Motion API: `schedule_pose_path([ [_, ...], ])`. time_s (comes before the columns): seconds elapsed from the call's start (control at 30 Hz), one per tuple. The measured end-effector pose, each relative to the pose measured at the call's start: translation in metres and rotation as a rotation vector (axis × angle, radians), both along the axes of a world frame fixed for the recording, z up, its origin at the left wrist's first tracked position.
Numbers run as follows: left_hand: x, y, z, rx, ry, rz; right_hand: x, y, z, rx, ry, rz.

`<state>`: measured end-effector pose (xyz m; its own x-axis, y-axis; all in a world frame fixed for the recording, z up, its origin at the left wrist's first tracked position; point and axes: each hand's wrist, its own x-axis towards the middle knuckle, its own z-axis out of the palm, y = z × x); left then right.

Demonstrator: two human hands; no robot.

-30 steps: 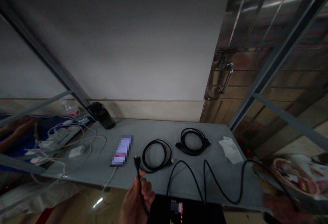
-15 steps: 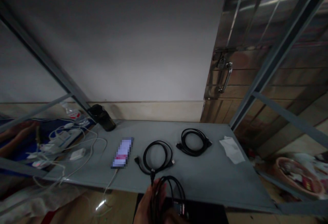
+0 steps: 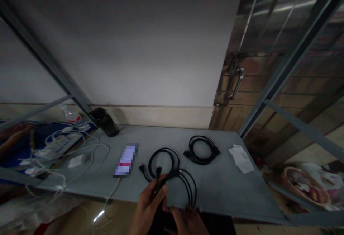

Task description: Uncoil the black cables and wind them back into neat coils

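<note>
My left hand (image 3: 147, 206) grips a black cable (image 3: 188, 184) near its end, with the connector (image 3: 158, 172) standing up above my fingers. My right hand (image 3: 188, 222) is at the table's front edge, and the lower part of the cable's loop runs down into its fingers. Just beyond my hands, a coiled black cable (image 3: 162, 163) lies on the grey table (image 3: 228, 188), partly overlapped by the held cable. A second coiled black cable (image 3: 202, 152) lies to its right. A phone (image 3: 126, 160) with a pixelated screen lies to the left.
A black bottle (image 3: 104, 123) stands at the table's back left corner. White cables, a charger (image 3: 76, 161) and a power strip (image 3: 57, 145) lie at the left. A white tissue (image 3: 241, 158) lies at the right. Grey metal bars cross both sides.
My right hand has moved from the lower right to the centre, next to my left hand. The held cable now hangs in a loose loop over the near coil.
</note>
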<state>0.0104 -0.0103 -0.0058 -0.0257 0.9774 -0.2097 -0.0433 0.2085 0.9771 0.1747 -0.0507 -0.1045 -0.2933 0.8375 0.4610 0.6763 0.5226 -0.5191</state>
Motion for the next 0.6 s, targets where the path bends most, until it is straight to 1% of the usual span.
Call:
schedule_pose_path([
  [0.07, -0.015, 0.022, -0.002, 0.112, 0.143, 0.091, 0.004, 0.023, 0.006, 0.060, -0.070, 0.051],
  [0.1, -0.023, 0.034, -0.005, 0.152, 0.217, 0.137, 0.006, 0.036, 0.011, 0.078, -0.109, 0.060],
  [0.17, -0.037, 0.056, -0.016, 0.206, 0.383, 0.184, 0.005, 0.062, 0.020, 0.112, -0.174, 0.063],
  [0.23, -0.049, 0.073, -0.033, 0.279, 0.577, 0.224, -0.001, 0.087, 0.023, 0.125, -0.205, 0.053],
  [0.3, -0.057, 0.082, -0.051, 0.374, 0.771, 0.334, -0.008, 0.105, 0.018, 0.114, -0.233, 0.059],
  [0.37, -0.062, 0.082, -0.067, 0.467, 0.921, 0.447, -0.015, 0.114, 0.011, 0.076, -0.254, 0.083],
  [0.4, -0.064, 0.080, -0.074, 0.515, 0.968, 0.466, -0.017, 0.116, 0.008, 0.053, -0.253, 0.098],
  [0.43, -0.065, 0.077, -0.079, 0.566, 0.995, 0.440, -0.018, 0.116, 0.005, 0.028, -0.242, 0.110],
  [0.47, -0.066, 0.072, -0.084, 0.614, 1.007, 0.365, -0.018, 0.116, 0.004, 0.003, -0.222, 0.119],
  [0.53, -0.065, 0.063, -0.089, 0.683, 1.000, 0.130, -0.016, 0.114, 0.005, -0.047, -0.158, 0.125],
  [0.57, -0.064, 0.059, -0.092, 0.689, 0.993, 0.012, -0.013, 0.113, 0.006, -0.072, -0.120, 0.125],
  [0.6, -0.063, 0.055, -0.094, 0.682, 0.989, -0.078, -0.010, 0.114, 0.007, -0.099, -0.082, 0.125],
])
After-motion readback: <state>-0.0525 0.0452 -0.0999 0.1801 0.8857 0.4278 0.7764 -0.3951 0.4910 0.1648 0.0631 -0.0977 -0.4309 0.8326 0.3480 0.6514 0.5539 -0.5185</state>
